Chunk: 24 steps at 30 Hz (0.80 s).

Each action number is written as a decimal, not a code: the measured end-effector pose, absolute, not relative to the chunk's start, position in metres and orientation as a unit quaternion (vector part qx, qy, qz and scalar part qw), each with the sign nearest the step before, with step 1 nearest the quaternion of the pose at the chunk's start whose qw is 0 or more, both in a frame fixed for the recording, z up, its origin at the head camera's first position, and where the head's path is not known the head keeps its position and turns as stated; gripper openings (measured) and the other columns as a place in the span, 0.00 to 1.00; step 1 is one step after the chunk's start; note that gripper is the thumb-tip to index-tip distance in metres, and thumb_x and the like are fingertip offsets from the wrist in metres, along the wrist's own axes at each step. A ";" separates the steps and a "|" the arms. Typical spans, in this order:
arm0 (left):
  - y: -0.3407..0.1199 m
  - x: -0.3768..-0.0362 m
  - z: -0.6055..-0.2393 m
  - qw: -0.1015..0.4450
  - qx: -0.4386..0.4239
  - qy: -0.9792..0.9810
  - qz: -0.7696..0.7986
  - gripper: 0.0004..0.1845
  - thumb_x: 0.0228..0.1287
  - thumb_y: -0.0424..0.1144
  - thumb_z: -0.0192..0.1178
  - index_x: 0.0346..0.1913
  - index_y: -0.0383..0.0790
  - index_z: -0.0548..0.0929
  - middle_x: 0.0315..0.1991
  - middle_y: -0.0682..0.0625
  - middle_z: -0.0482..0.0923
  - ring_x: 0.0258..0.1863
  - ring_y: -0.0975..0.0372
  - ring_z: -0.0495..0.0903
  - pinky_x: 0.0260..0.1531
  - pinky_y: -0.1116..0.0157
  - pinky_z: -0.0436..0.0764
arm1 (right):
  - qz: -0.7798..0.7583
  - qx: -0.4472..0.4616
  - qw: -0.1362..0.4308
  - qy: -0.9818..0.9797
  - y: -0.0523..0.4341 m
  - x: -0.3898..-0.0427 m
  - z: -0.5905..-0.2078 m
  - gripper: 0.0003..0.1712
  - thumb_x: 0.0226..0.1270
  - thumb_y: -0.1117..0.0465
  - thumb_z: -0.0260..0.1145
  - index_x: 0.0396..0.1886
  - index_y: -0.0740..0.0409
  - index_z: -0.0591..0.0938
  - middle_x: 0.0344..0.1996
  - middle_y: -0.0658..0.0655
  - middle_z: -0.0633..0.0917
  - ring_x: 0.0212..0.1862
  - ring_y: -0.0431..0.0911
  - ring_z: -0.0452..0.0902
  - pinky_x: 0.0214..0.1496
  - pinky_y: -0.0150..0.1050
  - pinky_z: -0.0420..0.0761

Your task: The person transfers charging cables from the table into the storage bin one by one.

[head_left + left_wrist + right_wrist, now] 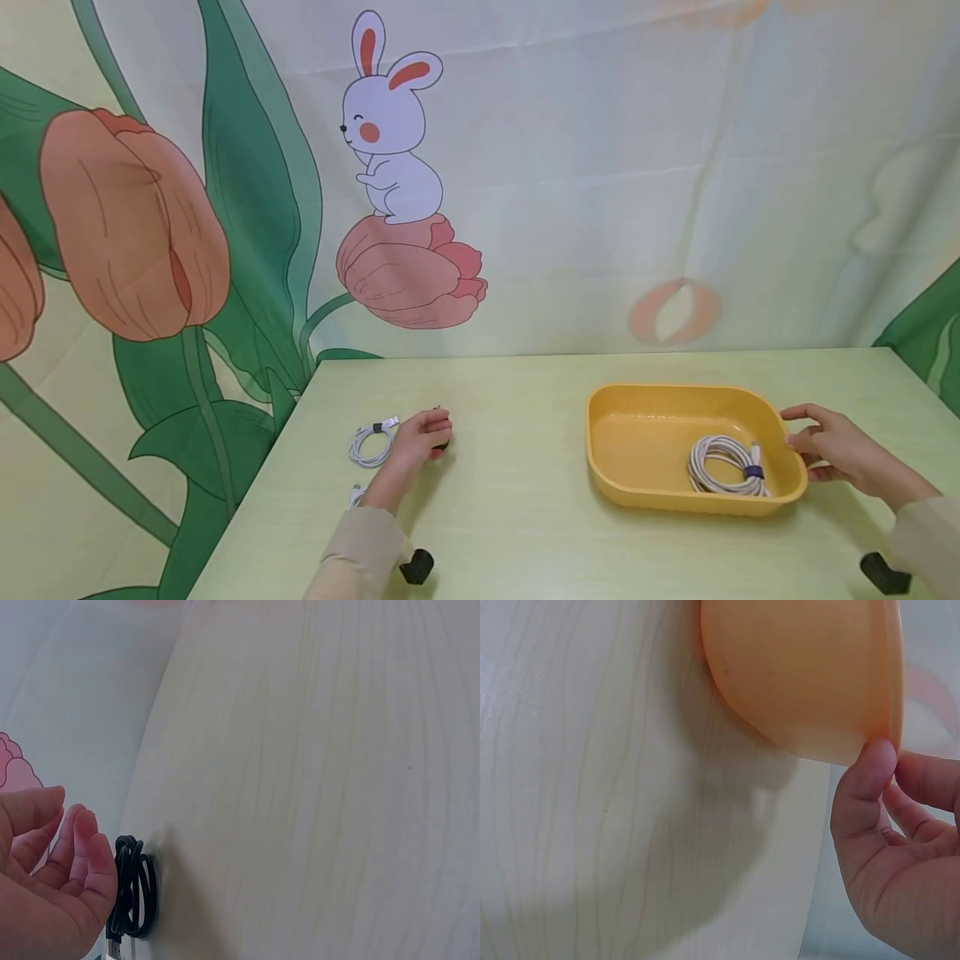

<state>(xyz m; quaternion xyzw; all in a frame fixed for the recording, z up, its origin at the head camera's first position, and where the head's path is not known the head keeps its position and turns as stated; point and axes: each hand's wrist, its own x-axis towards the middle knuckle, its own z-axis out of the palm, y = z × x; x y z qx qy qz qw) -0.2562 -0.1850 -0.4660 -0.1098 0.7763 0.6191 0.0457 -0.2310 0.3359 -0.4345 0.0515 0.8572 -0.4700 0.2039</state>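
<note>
My left hand (pixel 420 442) hovers over the left part of the table with its fingers loosely bent. Right by its fingertips lies a coiled black cable (pixel 135 889) with a metal USB plug, mostly covered by the hand in the head view. My right hand (pixel 840 450) pinches the right end of a yellow plastic tray (pixel 637 498) between thumb and fingers; the right wrist view shows the thumb (pixel 874 769) against the rim. Inside the tray, toward its right side, rests a coiled white cable (pixel 723 467) bound with a dark strap.
A thin white USB cable (pixel 369 446), coiled with a black tie, lies left of my left hand. Another white plug (pixel 357 495) peeks out beside the left forearm. Behind the pale wooden table (pixel 517 433) hangs a cloth (pixel 570 167) printed with tulips and a rabbit.
</note>
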 end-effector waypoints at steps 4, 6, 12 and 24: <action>-0.189 -0.256 -0.466 0.037 -0.112 0.776 0.620 0.19 0.58 0.27 0.53 0.54 0.32 0.71 0.50 0.37 0.73 0.36 0.66 0.74 0.31 0.68 0.75 | -0.469 0.049 0.203 0.858 0.336 -0.231 -0.434 0.31 0.65 0.64 0.49 0.62 0.72 0.47 0.36 0.60 0.76 0.29 0.46 0.72 0.31 0.37 0.79; -0.190 -0.256 -0.466 0.033 -0.114 0.777 0.618 0.19 0.58 0.28 0.53 0.54 0.32 0.71 0.49 0.37 0.74 0.36 0.66 0.74 0.31 0.68 0.75 | -0.470 0.051 0.204 0.857 0.336 -0.231 -0.434 0.31 0.65 0.65 0.49 0.62 0.71 0.47 0.35 0.60 0.76 0.29 0.46 0.72 0.31 0.37 0.79; -0.195 -0.255 -0.465 0.025 -0.128 0.770 0.625 0.20 0.56 0.28 0.55 0.54 0.33 0.71 0.48 0.39 0.74 0.32 0.69 0.74 0.34 0.67 0.75 | -0.469 0.050 0.204 0.858 0.336 -0.231 -0.434 0.32 0.65 0.65 0.49 0.62 0.71 0.47 0.35 0.59 0.76 0.29 0.46 0.72 0.31 0.37 0.79; -0.203 -0.253 -0.469 0.031 -0.145 0.774 0.615 0.20 0.59 0.31 0.53 0.55 0.35 0.70 0.50 0.39 0.73 0.34 0.67 0.74 0.32 0.69 0.74 | -0.467 0.047 0.202 0.860 0.336 -0.230 -0.435 0.32 0.65 0.64 0.49 0.62 0.71 0.47 0.35 0.59 0.77 0.29 0.46 0.73 0.31 0.36 0.79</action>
